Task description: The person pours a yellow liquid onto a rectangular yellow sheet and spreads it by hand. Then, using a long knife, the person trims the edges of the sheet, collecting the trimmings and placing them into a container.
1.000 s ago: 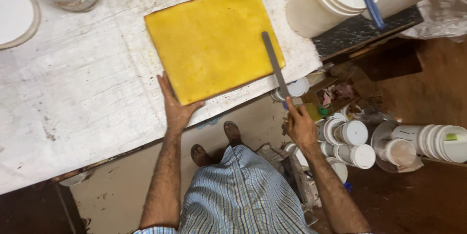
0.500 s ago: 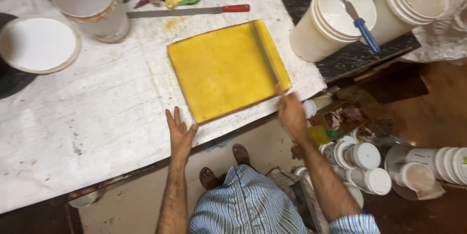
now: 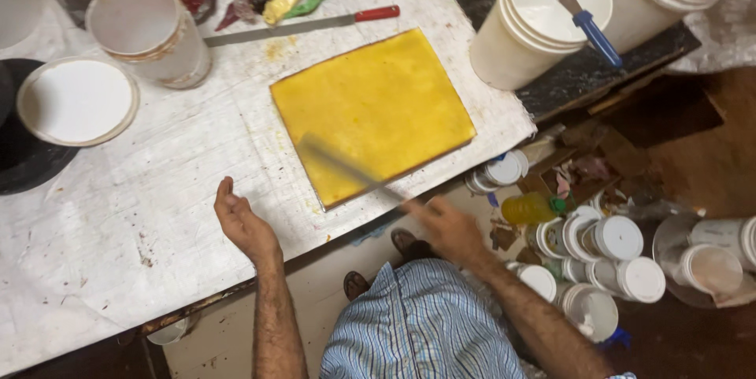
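A flat yellow slab (image 3: 378, 107) lies on the white-covered table (image 3: 118, 214). My right hand (image 3: 449, 228) grips a long metal blade (image 3: 346, 168), blurred by motion, whose tip lies across the slab's near left corner. My left hand (image 3: 242, 223) rests with fingers apart on the table, just left of the slab, holding nothing.
A red-handled knife (image 3: 303, 25) lies behind the slab. A tub (image 3: 150, 33) and a white lid (image 3: 77, 102) stand at the left. Stacked white buckets (image 3: 543, 21) with a blue-handled tool (image 3: 594, 33) stand at the right. Several lidded jars (image 3: 618, 249) crowd the floor.
My right hand swung the blade from the slab's right edge round to its near left corner. My left hand slid left, away from the slab. The view shifted.
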